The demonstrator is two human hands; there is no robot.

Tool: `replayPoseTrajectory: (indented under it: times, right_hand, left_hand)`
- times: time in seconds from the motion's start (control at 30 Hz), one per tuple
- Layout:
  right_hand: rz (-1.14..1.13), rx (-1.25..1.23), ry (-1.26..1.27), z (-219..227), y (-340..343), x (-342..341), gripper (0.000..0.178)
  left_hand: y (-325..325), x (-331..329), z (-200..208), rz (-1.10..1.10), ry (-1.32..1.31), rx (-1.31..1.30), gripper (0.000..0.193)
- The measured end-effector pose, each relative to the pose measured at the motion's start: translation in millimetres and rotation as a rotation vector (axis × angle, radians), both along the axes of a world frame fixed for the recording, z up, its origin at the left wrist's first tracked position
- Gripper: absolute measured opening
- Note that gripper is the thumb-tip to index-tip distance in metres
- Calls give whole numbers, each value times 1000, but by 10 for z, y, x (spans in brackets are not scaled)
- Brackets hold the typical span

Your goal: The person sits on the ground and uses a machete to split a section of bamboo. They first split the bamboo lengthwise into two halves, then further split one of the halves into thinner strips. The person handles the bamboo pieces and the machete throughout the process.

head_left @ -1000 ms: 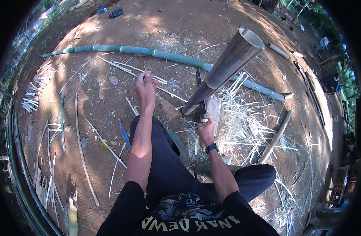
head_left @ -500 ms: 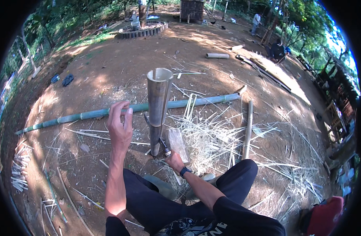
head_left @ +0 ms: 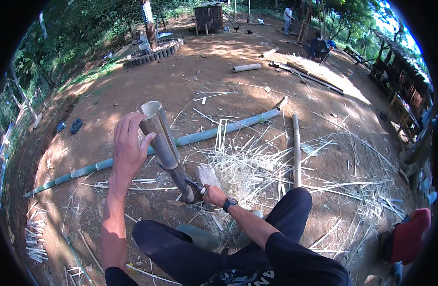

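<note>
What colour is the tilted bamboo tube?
The bamboo tube is greyish brown outside; the head view shows it.

Tally: hands, two, one left hand (head_left: pixel 128 145) and one right hand (head_left: pixel 214 195); wristwatch (head_left: pixel 230 204), one; split bamboo tube (head_left: pixel 161 148), one; knife (head_left: pixel 192 184), one; wood block (head_left: pixel 208 175), one; long green bamboo pole (head_left: pixel 243 123), one; shorter pale pole (head_left: pixel 297 152), one; short bamboo lengths (head_left: pixel 246 68) farther off, two; boots (head_left: pixel 201 237), two; distant people (head_left: pixel 288 20), two; distant hut (head_left: pixel 208 19), one. Pale splinters (head_left: pixel 245 169): many, overlapping, not countable.
</note>
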State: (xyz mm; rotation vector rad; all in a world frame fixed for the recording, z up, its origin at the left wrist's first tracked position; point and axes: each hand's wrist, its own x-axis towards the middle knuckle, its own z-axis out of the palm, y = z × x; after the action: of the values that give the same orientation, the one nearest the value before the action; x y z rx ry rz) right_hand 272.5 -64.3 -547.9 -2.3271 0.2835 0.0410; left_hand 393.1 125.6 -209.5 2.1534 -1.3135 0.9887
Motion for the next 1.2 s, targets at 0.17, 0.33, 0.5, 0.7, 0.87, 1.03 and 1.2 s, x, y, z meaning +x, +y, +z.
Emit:
replayPoseTrajectory:
  times: [0.17,0.33,0.5,0.7,0.87,1.03,1.2]
  right_hand:
    - [-15,25,39,-147,8,-91,43]
    - [37,33,69,-61,-125,-119,48]
    - [94,24,121,-36,-319,-156,48]
    - [1,42,118,36,-213,-396,46]
    - [20,114,37,-149,-164,-482,48]
    - [47,317,31,-71,-250,-513,50]
    - [-243,496,-520,1334,-738,-116,32]
  left_hand:
    - [-240,-36,251,-102,-56,89,25]
    - [-379,-126,196,-210,-35,107,24]
    - [-508,-190,191,-246,-1,122,29]
    - [-588,-278,266,-171,114,166,28]
    - [-647,-237,221,-158,24,125,24]
    - [-642,-217,161,-156,52,129,26]
    - [-722,-288,208,-207,221,116,25]
